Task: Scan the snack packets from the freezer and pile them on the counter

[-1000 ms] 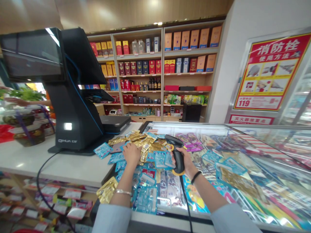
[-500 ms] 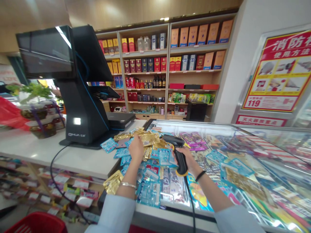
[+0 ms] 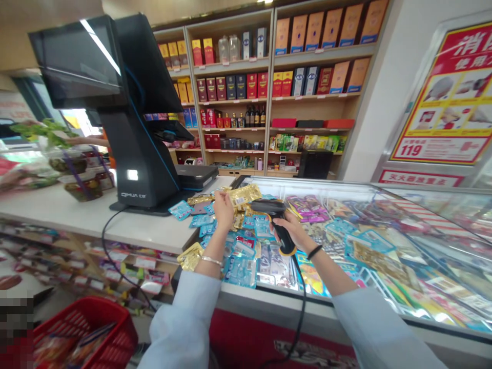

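My left hand [image 3: 223, 210], with a silver bracelet at the wrist, pinches the end of a shiny gold snack packet [image 3: 247, 195] above the heap. The packet's printed label faces up. My right hand [image 3: 291, 228] is wrapped round the grip of a black barcode scanner [image 3: 269, 206], whose head points left at the gold packet. Below the hands, several blue snack packets [image 3: 241, 270] and more gold ones lie piled on the glass counter. One gold packet [image 3: 191, 256] rests by my left wrist. The scanner's cable [image 3: 303, 307] hangs over the counter's front edge.
A black cash register [image 3: 148, 169] stands on the white counter [image 3: 46, 218] at left, beside stacked jars [image 3: 82, 187]. A red basket [image 3: 115, 328] holding packets is below. Purple packets [image 3: 307, 208] lie farther back. Boxed goods fill the shelves [image 3: 271, 97]. Another person's arm [image 3: 90, 140] shows behind the jars.
My left hand has raised the gold packet clear of the pile, its label now showing. The scanner head has moved closer to it. The view has tilted down, bringing more of the red basket in.
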Motion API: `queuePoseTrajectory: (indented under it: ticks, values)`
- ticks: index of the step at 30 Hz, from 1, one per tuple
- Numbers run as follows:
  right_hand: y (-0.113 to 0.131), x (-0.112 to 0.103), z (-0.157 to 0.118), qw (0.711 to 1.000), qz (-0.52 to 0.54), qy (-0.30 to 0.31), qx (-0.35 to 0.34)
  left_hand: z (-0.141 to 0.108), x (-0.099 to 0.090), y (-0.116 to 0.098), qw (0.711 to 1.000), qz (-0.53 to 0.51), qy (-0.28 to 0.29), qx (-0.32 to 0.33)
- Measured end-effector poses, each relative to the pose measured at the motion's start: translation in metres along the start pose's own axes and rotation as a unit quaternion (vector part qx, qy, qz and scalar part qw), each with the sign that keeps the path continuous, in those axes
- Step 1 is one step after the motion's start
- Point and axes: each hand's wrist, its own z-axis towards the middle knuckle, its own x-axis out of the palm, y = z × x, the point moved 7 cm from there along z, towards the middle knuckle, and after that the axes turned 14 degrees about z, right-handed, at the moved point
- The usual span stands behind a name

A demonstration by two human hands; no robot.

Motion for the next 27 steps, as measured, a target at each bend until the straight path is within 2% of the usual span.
queuePoseTrajectory:
  ticks: [14,18,24,27]
  values:
    - [0.003,-0.001,0.000,1.000,0.005,-0.010,0.004,-0.007,-0.003,-0.011,0.999,0.021,0.002,0.024]
    - [0.004,-0.003,0.000,1.000,0.014,-0.014,-0.006,-0.006,-0.005,-0.010,1.000,0.027,0.005,0.013]
    - [0.005,-0.001,0.000,0.998,0.052,-0.017,-0.009,-0.003,-0.002,-0.009,0.999,0.048,0.016,0.018]
    - [0.016,-0.002,-0.002,0.994,0.096,-0.035,-0.034,-0.001,-0.006,-0.014,0.998,0.059,0.021,0.030]
